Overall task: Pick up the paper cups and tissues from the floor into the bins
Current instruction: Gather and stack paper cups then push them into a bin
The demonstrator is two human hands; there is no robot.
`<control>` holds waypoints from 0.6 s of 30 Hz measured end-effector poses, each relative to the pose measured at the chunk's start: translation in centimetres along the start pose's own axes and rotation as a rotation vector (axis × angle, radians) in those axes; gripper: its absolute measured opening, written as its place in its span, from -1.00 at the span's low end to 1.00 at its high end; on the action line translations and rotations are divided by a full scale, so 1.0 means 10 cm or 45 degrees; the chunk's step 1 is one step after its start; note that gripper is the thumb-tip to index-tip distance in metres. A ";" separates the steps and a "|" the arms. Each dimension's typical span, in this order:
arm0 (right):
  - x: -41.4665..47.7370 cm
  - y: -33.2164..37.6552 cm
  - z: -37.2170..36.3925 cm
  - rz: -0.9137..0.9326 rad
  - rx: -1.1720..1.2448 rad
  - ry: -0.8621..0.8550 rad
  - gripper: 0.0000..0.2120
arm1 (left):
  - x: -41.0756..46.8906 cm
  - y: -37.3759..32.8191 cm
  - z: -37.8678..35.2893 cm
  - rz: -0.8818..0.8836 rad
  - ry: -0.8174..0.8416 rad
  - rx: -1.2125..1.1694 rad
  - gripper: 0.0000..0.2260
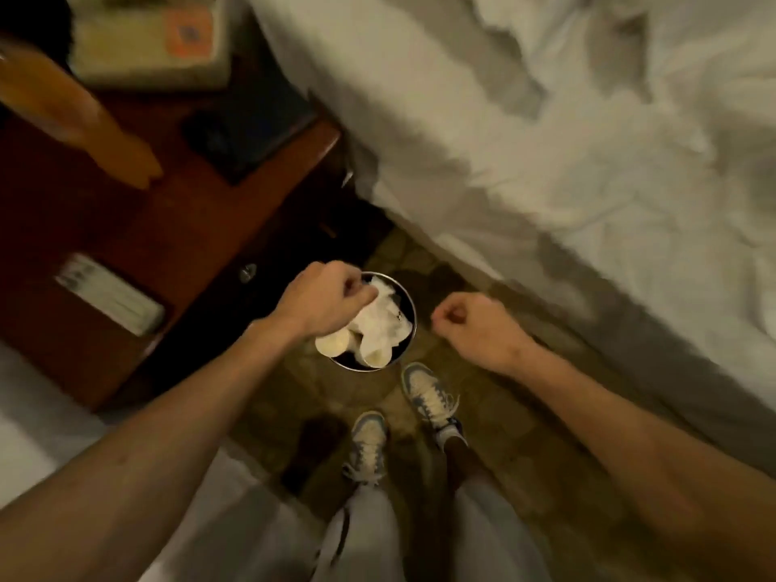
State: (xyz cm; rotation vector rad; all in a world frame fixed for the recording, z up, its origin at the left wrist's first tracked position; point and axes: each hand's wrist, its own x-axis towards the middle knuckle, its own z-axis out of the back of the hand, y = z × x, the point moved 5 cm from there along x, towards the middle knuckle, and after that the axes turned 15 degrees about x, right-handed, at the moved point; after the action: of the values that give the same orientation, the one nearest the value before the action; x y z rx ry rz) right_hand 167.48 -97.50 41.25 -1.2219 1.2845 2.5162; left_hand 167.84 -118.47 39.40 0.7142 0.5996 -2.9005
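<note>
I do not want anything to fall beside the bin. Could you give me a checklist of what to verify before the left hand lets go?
1. Left hand is over the bin: ok.
2. Tissue that the left hand pinches lies inside the bin's rim: ok.
3. Paper cups are in the bin: ok, two show on the near side.
4. Right hand is free: ok, it is curled, holds nothing and is beside the bin.
5. No cups or tissues remain on the floor: ok for the part in view; beyond it, cannot tell.
6. The bin still has room: cannot tell, its depth is hidden.
</note>
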 end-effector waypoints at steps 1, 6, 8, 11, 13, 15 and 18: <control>-0.40 0.28 0.23 0.039 0.015 -0.087 -0.87 | -0.17 -0.28 0.41 -0.081 -0.003 0.048 -0.66; -2.46 1.58 1.53 0.328 0.066 -0.558 -0.90 | -1.09 -2.11 2.50 -0.714 -0.304 0.310 -0.66; -3.24 1.90 1.92 0.433 0.070 -0.711 -0.89 | -1.61 -2.84 3.16 -0.954 -0.402 0.481 -0.71; -4.25 2.10 2.36 0.574 0.088 -0.893 -0.87 | -2.41 -3.73 3.82 -1.218 -0.490 0.700 -0.75; -4.93 2.10 2.60 0.656 0.103 -1.013 -0.85 | -2.88 -4.24 4.11 -1.361 -0.562 0.814 -0.68; -5.60 1.94 2.84 0.710 0.144 -1.157 -0.84 | -3.27 -4.79 4.26 -1.473 -0.622 0.925 -0.59; -6.62 1.52 3.22 0.727 0.136 -1.414 -0.86 | -3.85 -5.82 4.25 -1.717 -0.657 0.799 -0.63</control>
State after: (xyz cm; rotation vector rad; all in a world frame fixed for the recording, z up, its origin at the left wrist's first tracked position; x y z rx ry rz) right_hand 186.85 -66.16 106.74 0.6609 1.4306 2.6152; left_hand 173.25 -81.91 112.28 -0.8483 0.0064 -4.2564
